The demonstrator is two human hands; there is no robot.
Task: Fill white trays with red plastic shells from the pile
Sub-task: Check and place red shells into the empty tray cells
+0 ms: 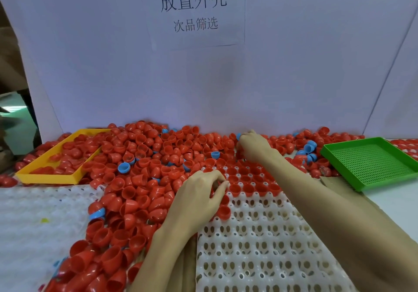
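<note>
A big pile of red plastic shells (144,156) covers the table from the back wall down to the lower left. A white tray (267,242) with round cells lies in front of me; its far rows hold red shells (247,188), open side up. My left hand (201,197) rests at the tray's left edge, fingers curled round red shells beside the filled rows. My right hand (254,145) reaches into the pile beyond the tray, fingers curled on shells there, a blue shell at its fingertips.
A yellow tray (48,177) with red shells sits at the back left. A green perforated tray (371,162) stands at the right. Blue shells (124,168) are scattered in the pile. Another white tray (34,212) lies at the left. A white board with a paper sign backs the table.
</note>
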